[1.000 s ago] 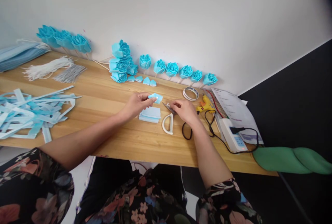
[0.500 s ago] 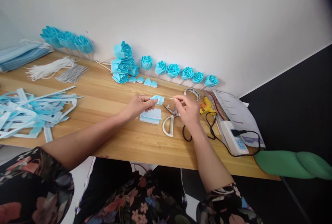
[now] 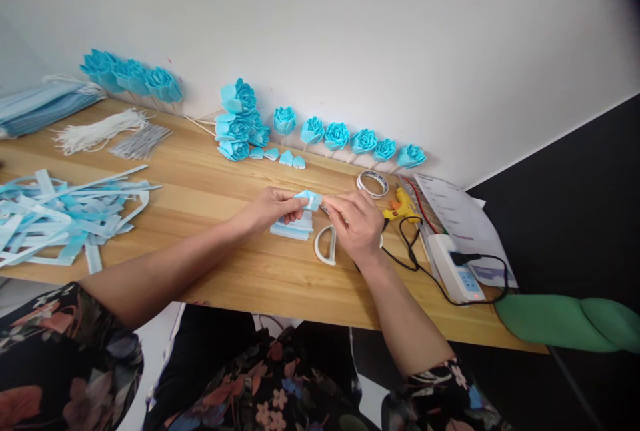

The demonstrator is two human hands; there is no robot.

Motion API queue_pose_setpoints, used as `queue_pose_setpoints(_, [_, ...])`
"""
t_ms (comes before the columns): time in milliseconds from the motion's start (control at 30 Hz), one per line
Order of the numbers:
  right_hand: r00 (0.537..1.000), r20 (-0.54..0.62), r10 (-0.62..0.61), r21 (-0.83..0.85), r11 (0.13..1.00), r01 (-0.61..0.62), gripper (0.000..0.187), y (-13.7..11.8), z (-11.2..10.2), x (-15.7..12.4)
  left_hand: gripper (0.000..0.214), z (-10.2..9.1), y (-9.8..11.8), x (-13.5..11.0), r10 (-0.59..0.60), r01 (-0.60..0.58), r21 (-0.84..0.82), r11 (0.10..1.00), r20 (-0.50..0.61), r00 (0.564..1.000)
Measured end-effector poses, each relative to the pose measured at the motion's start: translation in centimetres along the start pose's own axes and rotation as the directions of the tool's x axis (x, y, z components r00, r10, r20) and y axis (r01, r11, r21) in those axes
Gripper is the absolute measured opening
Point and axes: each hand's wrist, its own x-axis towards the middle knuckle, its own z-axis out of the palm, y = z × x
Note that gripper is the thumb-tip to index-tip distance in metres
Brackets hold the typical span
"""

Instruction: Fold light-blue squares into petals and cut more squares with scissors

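My left hand (image 3: 267,209) pinches a small light-blue folded piece (image 3: 310,200) just above the wooden table (image 3: 210,184). My right hand (image 3: 353,221) has come up to the same piece, its fingertips closed on the right edge. Right under both hands lies a small stack of blue squares (image 3: 293,226). White-handled scissors (image 3: 326,243) lie on the table below my right hand, partly hidden by it.
Finished blue paper roses (image 3: 336,135) line the wall, with more at the back left (image 3: 131,77). Blue strips (image 3: 60,214) are heaped at the left. A tape roll (image 3: 373,182), a yellow glue gun (image 3: 400,204), a white device (image 3: 457,270) with black cable and papers sit at the right.
My right hand let go of the scissors, lifted, and moved left to the blue piece that my left hand holds. The scissors stay on the table.
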Motion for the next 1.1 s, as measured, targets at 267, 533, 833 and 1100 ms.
queue_pose_setpoints(267, [0.999, 0.033, -0.038, -0.054, 0.998, 0.039, 0.019, -0.3, 0.2, 0.1, 0.036, 0.0, -0.1, 0.0, -0.001, 0.001, 0.001, 1.000, 0.000, 1.000])
queue_pose_setpoints(533, [0.995, 0.094, -0.022, -0.028, 0.999, 0.024, 0.021, -0.4, 0.4, 0.1, 0.041, 0.1, 0.1, 0.0, 0.018, -0.017, 0.031, 0.999, -0.012, 1.000])
queue_pose_setpoints(833, [0.988, 0.152, -0.015, 0.007, 1.000, 0.014, 0.019, -0.4, 0.7, 0.1, 0.040, -0.1, -0.9, 0.5, 0.001, -0.002, -0.070, 0.998, -0.002, 1.000])
queue_pose_setpoints(1100, [0.940, 0.165, 0.299, 0.332, 0.880, -0.338, 0.026, -0.7, -0.3, 0.6, 0.039, -0.4, 0.3, 0.1, 0.045, -0.044, 0.096, 0.994, -0.010, 0.999])
